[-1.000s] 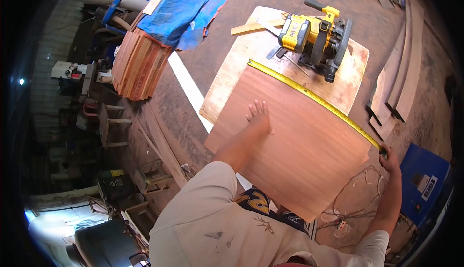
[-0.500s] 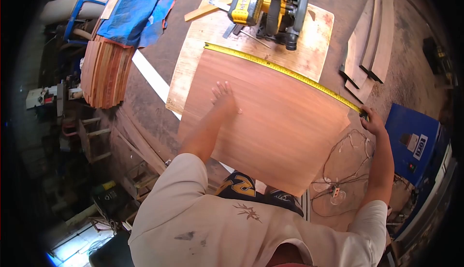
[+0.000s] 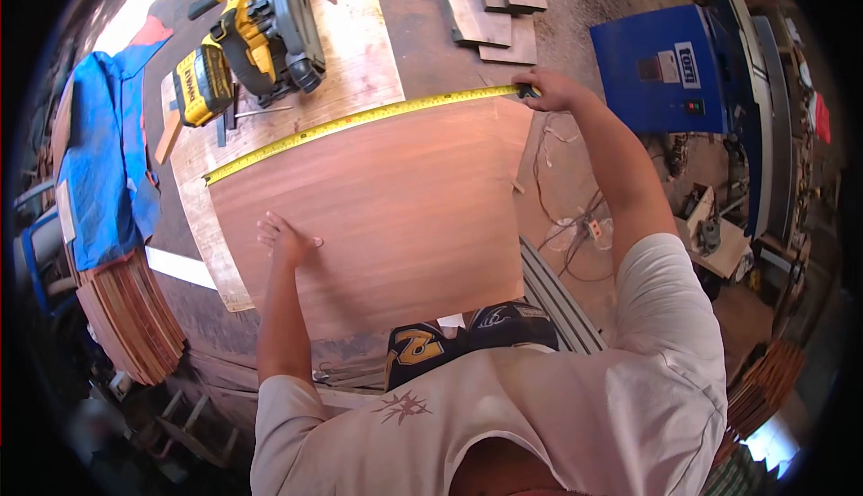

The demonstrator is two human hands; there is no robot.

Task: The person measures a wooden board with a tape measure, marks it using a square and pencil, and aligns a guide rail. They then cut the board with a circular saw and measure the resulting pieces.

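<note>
A reddish-brown wooden panel point(image 3: 404, 199) lies in front of me, on top of a paler board point(image 3: 202, 226). Along the panel's far edge stretches a yellow tape measure point(image 3: 360, 121), its end at the far left corner. My right hand point(image 3: 550, 92) grips the dark tape case at the panel's right corner. Flat on the panel's left part rests my left hand point(image 3: 288, 237), fingers spread, holding nothing. Just beyond the tape, on the paler board, stands a yellow and black cordless circular saw point(image 3: 247, 47).
A blue box-shaped machine point(image 3: 661, 74) stands on the right, near loose cables point(image 3: 584, 226). Several planks point(image 3: 494, 11) lie at the back. To the left are a blue tarp point(image 3: 103, 155) and stacked wood strips point(image 3: 130, 321). A metal rail point(image 3: 562, 294) sits close to my body.
My view has turned to the right, so everything appears rotated and shifted left. My right hand still holds the tape case; my left still lies flat on the panel.
</note>
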